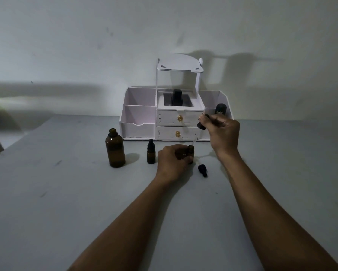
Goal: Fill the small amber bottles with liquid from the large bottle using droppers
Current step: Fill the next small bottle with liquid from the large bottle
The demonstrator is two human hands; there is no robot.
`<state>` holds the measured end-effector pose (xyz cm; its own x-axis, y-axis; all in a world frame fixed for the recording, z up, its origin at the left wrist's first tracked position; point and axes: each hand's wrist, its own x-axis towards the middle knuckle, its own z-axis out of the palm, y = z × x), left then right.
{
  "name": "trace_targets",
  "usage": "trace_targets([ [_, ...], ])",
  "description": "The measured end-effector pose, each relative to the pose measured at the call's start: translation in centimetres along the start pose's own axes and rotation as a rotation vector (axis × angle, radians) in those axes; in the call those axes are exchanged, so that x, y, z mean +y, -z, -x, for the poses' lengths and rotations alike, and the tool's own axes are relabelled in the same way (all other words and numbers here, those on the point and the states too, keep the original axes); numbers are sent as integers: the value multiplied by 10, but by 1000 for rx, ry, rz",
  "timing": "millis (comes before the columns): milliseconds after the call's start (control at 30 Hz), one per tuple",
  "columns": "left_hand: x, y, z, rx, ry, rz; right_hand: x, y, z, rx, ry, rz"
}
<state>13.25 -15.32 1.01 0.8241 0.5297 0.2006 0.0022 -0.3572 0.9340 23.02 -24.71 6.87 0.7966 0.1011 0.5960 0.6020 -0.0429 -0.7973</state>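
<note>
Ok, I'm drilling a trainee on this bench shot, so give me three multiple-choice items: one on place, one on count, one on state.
1. The large amber bottle stands: A) left of the capped small bottle B) right of it C) behind it
2. How many gold knobs on the white organizer? A) one B) two C) four
3. The left hand is: A) open, idle B) gripping the uncapped small bottle C) curled on nothing
Answers: 1A, it is leftmost; 2B, one above the other; 3B, fingers wrap it.
</note>
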Motion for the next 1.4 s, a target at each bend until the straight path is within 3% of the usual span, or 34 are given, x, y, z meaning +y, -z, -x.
trace_targets([
  [633,-1,2,1,16,0,25,1,-1,3,-24,7,10],
  [967,-5,20,11,19,-27,-50,-32,4,-2,84,103,-136],
  [1100,12,56,32,215,-248,-77,-56,-9,-3,75,108,-281],
  [1233,21,113,43,591,-505,-52,-82,-37,3,-13,102,-392],
  [1333,1,157,37,773,-374,29,-99,-60,6,-51,58,-525],
  [1400,-21,178,32,755,-212,101,-105,-74,7,-76,23,-590],
])
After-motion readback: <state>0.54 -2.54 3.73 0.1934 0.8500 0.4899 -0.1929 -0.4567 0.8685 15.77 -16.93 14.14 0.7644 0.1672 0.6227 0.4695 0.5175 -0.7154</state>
